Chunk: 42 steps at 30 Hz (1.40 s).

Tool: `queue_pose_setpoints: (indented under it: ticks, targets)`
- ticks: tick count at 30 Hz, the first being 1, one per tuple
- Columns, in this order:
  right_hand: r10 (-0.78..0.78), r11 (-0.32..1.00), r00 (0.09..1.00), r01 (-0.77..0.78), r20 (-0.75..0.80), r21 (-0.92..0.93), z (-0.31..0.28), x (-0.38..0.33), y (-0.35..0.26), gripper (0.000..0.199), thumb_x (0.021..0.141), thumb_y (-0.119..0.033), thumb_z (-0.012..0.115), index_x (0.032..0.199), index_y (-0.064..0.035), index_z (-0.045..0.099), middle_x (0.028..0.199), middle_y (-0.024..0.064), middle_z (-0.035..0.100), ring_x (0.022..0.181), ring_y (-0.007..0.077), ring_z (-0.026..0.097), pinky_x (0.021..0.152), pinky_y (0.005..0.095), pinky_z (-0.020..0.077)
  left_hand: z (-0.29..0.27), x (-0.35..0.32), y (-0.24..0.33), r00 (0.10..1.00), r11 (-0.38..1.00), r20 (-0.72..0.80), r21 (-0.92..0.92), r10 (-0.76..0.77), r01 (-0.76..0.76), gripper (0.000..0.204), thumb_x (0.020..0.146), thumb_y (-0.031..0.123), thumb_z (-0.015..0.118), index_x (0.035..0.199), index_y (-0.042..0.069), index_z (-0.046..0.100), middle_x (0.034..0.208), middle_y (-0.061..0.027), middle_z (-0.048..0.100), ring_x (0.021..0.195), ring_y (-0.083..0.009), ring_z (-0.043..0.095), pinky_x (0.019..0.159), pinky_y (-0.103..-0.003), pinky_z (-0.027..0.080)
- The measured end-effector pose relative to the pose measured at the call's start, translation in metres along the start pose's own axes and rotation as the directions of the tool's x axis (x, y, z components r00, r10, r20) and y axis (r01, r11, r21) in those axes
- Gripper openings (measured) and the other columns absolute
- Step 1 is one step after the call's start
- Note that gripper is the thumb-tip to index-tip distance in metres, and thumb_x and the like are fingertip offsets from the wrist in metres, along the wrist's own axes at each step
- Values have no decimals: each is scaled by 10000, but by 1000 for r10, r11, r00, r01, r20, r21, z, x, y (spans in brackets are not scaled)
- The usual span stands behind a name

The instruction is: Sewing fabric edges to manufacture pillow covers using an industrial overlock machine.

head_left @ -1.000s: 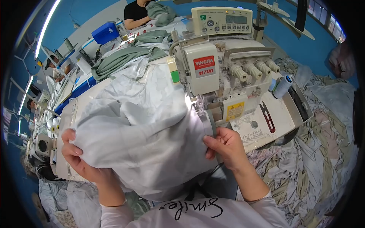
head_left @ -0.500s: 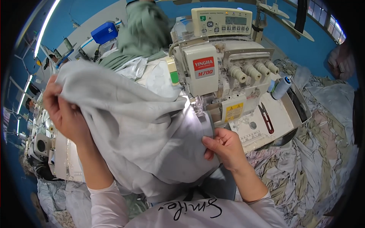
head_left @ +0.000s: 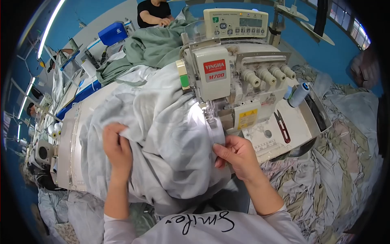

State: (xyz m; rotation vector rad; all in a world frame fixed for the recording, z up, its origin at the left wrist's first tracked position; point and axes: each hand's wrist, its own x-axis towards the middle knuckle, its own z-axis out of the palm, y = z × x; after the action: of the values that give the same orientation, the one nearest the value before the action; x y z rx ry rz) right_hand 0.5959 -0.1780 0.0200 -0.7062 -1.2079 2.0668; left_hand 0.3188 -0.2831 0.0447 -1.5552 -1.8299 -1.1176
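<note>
A pale grey piece of fabric (head_left: 166, 134) lies in loose folds over the front of a white overlock sewing machine (head_left: 213, 87). Its right edge runs under the lit presser foot (head_left: 210, 112). Just in front of the foot, my right hand (head_left: 239, 156) is closed, pinching that edge between thumb and fingers. My left hand (head_left: 117, 150) is on the left part of the cloth, its fingers curled into a fold; the fingertips are partly hidden.
Red-handled thread snips (head_left: 283, 128) and a pale blue thread cone (head_left: 300, 94) sit right of the machine. Green fabric (head_left: 154, 44) is heaped behind, where another person's hands (head_left: 164, 21) rest. Piled cloth (head_left: 325, 179) fills the right side.
My left hand has come down and to the right from its raised place, and the lifted grey fabric now lies bunched. The green fabric has dropped, uncovering the other person. My right hand barely moved.
</note>
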Motion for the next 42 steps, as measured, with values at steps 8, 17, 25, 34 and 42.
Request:
queue_pose_setpoints:
  ticks: [8, 17, 25, 34, 42]
  targets:
    - [0, 1000, 1000, 0, 17, 9, 2, 0, -1, 139, 814, -118, 642, 813, -1, 568, 644, 32, 583, 500, 93, 573, 462, 204, 467, -4, 143, -14, 821, 989, -551, 63, 148, -136, 134, 781, 17, 506, 881, 39, 593, 854, -67, 572, 759, -175, 550, 655, -245, 435]
    - [84, 996, 996, -84, 18, 12, -1, 4, -13, 117, 797, -91, 640, 745, -20, 563, 617, 18, 566, 474, 87, 552, 442, 194, 443, 19, 294, -42, 716, 909, -561, 247, 416, -334, 190, 814, 208, 544, 948, 123, 648, 867, -66, 620, 771, -221, 593, 696, -310, 464]
    - [96, 994, 995, -97, 18, 43, 8, -3, -15, 107, 795, -99, 642, 777, -8, 589, 621, 27, 575, 469, 90, 552, 433, 193, 442, 24, 402, -129, 802, 869, -454, 471, 388, -154, 216, 833, 235, 509, 954, 95, 620, 895, -140, 614, 847, -309, 578, 785, -383, 451]
    - [102, 994, 988, -96, -113, 61, 4, 1, -9, 103, 809, -89, 612, 738, -45, 552, 534, -4, 539, 418, 58, 526, 375, 179, 418, 44, 95, -18, 840, 783, 542, -515, -19, 349, 177, 812, 197, 627, 916, 54, 609, 785, -31, 616, 744, -139, 574, 716, -269, 457]
    - [-6, 999, 998, 4, -55, -31, 7, 1, 2, 91, 869, -147, 543, 849, -59, 555, 579, -29, 525, 408, 33, 438, 370, 160, 317, -50, -243, 63, 543, 820, 658, 213, -522, 531, 590, 684, 225, 711, 1178, 16, 464, 1102, -191, 514, 1062, -359, 472, 906, -427, 368]
